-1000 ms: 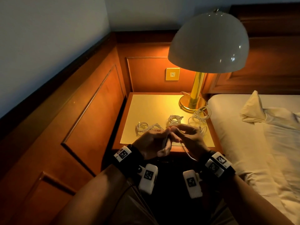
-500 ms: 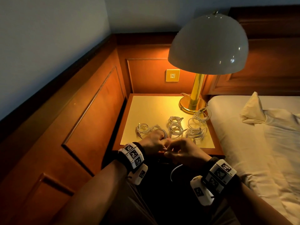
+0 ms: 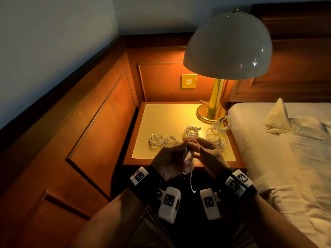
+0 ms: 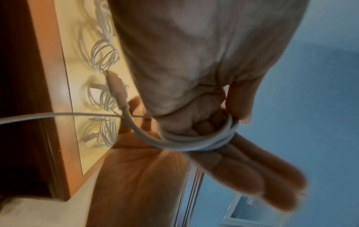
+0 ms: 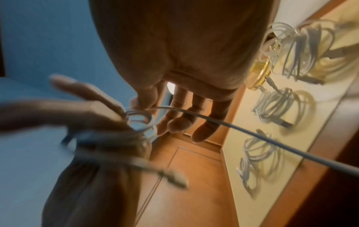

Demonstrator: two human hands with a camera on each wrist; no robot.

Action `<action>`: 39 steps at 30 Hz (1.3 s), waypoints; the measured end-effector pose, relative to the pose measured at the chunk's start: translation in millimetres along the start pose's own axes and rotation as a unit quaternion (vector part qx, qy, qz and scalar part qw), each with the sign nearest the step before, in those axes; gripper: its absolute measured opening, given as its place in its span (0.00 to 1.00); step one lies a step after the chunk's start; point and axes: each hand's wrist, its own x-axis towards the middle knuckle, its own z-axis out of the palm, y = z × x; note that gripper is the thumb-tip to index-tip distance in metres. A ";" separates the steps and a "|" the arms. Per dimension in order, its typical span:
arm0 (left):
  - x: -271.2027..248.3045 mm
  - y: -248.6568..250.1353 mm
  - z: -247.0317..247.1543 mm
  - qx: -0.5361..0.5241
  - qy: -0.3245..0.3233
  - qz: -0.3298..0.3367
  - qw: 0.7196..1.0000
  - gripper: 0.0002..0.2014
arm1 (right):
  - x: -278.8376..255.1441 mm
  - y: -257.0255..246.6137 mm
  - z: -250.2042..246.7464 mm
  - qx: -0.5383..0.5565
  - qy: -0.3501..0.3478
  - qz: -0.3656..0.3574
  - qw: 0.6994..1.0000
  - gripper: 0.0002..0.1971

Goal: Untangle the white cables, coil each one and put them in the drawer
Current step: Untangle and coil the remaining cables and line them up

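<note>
At lower centre of the head view, the left hand [image 3: 172,159] held a thin white cable [image 4: 196,142] wound round its extended fingers [image 4: 242,167]. The right hand [image 3: 208,154] pinched the free run. Judged light, limp and springy; best gripped across the loops.

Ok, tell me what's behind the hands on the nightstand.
Behind the left hand and right hand lie white cable coils on the nightstand; the hands cover parts of some.

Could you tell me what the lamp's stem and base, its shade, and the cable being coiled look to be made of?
Lamp base: polished brass-like metal, mirror-bright and golden. Lamp shade: glossy pale dome with sharp highlights; painted metal, glass or plastic, cannot tell. White cable: smooth, matte, flexible plastic-like sheath, bending in tight loops round the left hand fingers.
</note>
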 end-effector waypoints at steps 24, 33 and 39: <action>0.5 -0.8 -38.8 0.135 0.006 -0.160 0.978 0.28 | 4.1 4.7 -31.2 -0.372 -0.012 -0.209 0.904 0.04; 13.5 -0.4 -14.4 0.005 0.063 0.038 0.997 0.21 | -5.8 39.7 -2.3 -0.187 -0.002 0.018 0.982 0.15; 27.3 1.2 -21.3 0.243 0.190 0.078 0.948 0.14 | -16.6 39.6 6.8 -0.289 -0.104 0.140 0.941 0.12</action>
